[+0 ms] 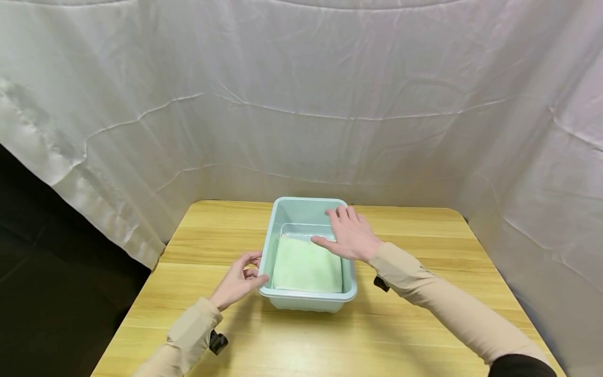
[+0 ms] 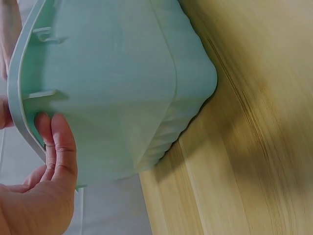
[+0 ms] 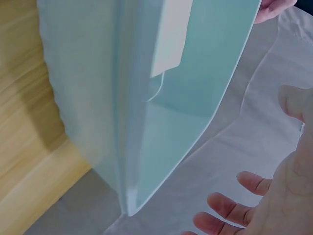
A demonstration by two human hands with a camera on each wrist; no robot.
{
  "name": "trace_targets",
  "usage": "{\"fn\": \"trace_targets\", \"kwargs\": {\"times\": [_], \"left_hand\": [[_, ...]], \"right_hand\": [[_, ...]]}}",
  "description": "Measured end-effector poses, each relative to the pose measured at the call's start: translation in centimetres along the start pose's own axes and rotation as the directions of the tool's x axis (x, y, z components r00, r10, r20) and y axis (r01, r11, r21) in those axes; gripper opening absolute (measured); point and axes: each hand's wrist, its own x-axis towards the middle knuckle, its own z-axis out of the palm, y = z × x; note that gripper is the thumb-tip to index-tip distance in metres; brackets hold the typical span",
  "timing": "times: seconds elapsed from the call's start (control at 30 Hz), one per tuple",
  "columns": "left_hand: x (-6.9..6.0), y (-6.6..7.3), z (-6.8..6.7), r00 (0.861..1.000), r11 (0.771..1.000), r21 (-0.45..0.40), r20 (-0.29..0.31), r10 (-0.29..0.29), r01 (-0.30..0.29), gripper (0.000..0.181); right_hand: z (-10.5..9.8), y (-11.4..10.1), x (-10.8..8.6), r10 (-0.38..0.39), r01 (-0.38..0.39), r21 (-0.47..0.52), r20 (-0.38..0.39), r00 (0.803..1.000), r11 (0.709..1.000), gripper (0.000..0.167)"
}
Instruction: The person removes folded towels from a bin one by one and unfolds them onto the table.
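On the yellowish wood-grain table [image 1: 433,230] stands a light blue-green, rectangular plastic tub [image 1: 308,297]. Inside it lies a flat, pale green, cloth-like rectangle [image 1: 306,267]. The left hand [image 1: 239,279] pinches the tub's left rim between thumb and fingers. The right hand [image 1: 350,235], its fingers spread, holds nothing, at the tub's right side.

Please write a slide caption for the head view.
Left hand grips a blue bin with a flat green item inside; right hand hovers above it.

Spread fingers [image 3: 226,205] near teal bin [image 3: 78,73], wooden tabletop [image 3: 22,137], grey curtain [image 3: 220,156]
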Motion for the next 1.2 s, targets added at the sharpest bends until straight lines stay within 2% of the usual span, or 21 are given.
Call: {"fn": "trace_targets", "kwargs": {"times": [0.3,0.63,0.83,1.1,1.2], "left_hand": [[0.0,-0.1,0.6,1.000,1.000,-0.009,0.009,0.012,-0.012,0.068],[-0.1,0.1,1.0,1.000,1.000,-0.002,-0.002,0.031,-0.031,0.065],[-0.2,0.3,1.2,1.000,1.000,0.004,-0.018,0.016,-0.016,0.066],[-0.1,0.2,1.3,1.000,1.000,0.014,-0.009,0.019,-0.018,0.066],[-0.1,0.2,1.3,1.000,1.000,0.019,-0.008,0.020,-0.019,0.066]], "right_hand": [[0.1,-1.8,2.0,0.014,-0.012,-0.025,0.092,0.996,1.000,0.085],[2.1,-3.2,4.3,0.051,-0.050,-0.010,0.177,0.983,0.999,0.089],[4.4,-3.6,5.4,0.092,-0.096,0.005,0.223,0.970,0.995,0.090],[8.2,-4.1,6.4,0.141,-0.134,-0.042,0.265,0.954,0.990,0.089],[9.4,-4.3,6.6,0.158,-0.143,-0.074,0.303,0.940,0.987,0.090]]}}
